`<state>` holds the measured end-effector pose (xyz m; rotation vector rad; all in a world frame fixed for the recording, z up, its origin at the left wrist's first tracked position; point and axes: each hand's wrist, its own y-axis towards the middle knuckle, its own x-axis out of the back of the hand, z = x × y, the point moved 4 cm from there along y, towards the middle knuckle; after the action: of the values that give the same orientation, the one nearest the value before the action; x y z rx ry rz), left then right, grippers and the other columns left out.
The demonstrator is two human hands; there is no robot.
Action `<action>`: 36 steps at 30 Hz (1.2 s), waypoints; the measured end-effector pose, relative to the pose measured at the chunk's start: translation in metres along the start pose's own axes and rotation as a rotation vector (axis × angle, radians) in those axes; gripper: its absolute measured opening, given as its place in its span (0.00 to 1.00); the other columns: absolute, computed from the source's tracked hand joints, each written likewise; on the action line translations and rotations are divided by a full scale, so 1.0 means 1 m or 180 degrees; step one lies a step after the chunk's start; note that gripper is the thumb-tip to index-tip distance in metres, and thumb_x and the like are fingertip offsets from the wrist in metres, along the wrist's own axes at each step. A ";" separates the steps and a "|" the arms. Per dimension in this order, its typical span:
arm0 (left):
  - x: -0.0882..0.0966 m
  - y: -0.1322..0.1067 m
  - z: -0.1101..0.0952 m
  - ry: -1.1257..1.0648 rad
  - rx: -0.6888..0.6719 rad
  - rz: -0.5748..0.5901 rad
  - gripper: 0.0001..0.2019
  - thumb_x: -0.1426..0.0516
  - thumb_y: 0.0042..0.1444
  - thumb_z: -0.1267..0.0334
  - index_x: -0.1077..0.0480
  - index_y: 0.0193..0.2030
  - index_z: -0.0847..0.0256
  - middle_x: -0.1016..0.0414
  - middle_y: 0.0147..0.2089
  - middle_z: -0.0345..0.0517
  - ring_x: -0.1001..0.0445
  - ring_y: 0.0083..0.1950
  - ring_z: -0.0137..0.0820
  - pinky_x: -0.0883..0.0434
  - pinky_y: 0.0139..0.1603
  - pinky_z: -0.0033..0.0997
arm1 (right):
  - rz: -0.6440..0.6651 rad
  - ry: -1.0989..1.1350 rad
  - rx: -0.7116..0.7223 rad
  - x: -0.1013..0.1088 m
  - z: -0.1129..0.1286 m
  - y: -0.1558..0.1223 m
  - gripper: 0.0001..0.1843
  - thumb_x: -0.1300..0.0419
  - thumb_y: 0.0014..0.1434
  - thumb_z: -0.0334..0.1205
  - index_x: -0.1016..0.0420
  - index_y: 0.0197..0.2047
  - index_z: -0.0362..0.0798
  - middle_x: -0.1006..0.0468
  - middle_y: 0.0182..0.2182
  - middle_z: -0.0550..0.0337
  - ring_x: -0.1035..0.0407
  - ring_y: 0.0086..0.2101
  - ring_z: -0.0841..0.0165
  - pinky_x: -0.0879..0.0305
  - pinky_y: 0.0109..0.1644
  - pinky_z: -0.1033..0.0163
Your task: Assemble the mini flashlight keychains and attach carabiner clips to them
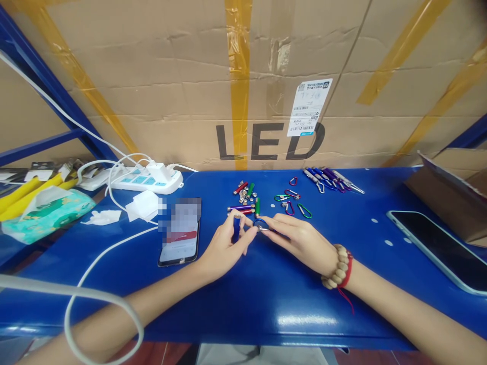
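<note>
My left hand (220, 249) is closed around a short blue metal tube (236, 228), apparently a mini flashlight body, held upright. With its fingers pinched, my right hand (304, 237) grips a blue carabiner (260, 222) whose silvery end meets the left fingertips. Just beyond the hands lie a green tube (257, 207), purple and red tubes (240, 209) and small metal parts (243, 196). Several loose carabiners (281, 198) in red, green and purple are scattered behind my right hand. Farther back, a row of mini flashlights with carabiners (330, 179) rests on the blue table (289, 304).
A lit phone (182, 233) lies left of my hands; a dark-screened phone (437, 248) is at right. A power strip (144, 180), white cable (102, 253) and tissue pack (49, 210) occupy the left. A large cardboard box (171, 86) backs the table; an open carton (449, 192) stands right.
</note>
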<state>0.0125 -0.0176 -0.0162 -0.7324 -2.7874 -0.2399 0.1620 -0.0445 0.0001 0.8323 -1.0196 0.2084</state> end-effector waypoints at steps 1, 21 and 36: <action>0.000 0.000 0.000 0.0168 0.0019 0.0016 0.09 0.49 0.59 0.56 0.43 0.36 0.58 0.37 0.24 0.32 0.36 0.23 0.23 0.38 0.27 0.23 | -0.0004 0.0046 -0.0001 0.000 0.000 0.000 0.18 0.55 0.65 0.41 0.31 0.48 0.40 0.30 0.29 0.56 0.32 0.30 0.70 0.32 0.35 0.66; -0.001 -0.001 0.000 0.0704 -0.0456 -0.0043 0.08 0.53 0.61 0.61 0.48 0.31 0.58 0.35 0.32 0.37 0.39 0.28 0.23 0.39 0.32 0.25 | 0.0164 -0.0716 0.0464 -0.004 0.009 0.001 0.21 0.58 0.66 0.40 0.30 0.47 0.36 0.28 0.26 0.56 0.31 0.27 0.69 0.32 0.31 0.65; -0.001 -0.005 0.003 0.1335 -0.0589 0.0123 0.07 0.54 0.61 0.58 0.46 0.33 0.57 0.37 0.29 0.35 0.40 0.27 0.25 0.40 0.31 0.25 | -0.0321 0.0019 0.0297 0.001 0.012 -0.001 0.17 0.54 0.65 0.39 0.27 0.35 0.40 0.32 0.22 0.59 0.37 0.23 0.73 0.38 0.27 0.69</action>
<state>0.0102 -0.0216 -0.0198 -0.6834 -2.3721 -0.5783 0.1551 -0.0543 0.0036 0.9648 -0.9652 0.1733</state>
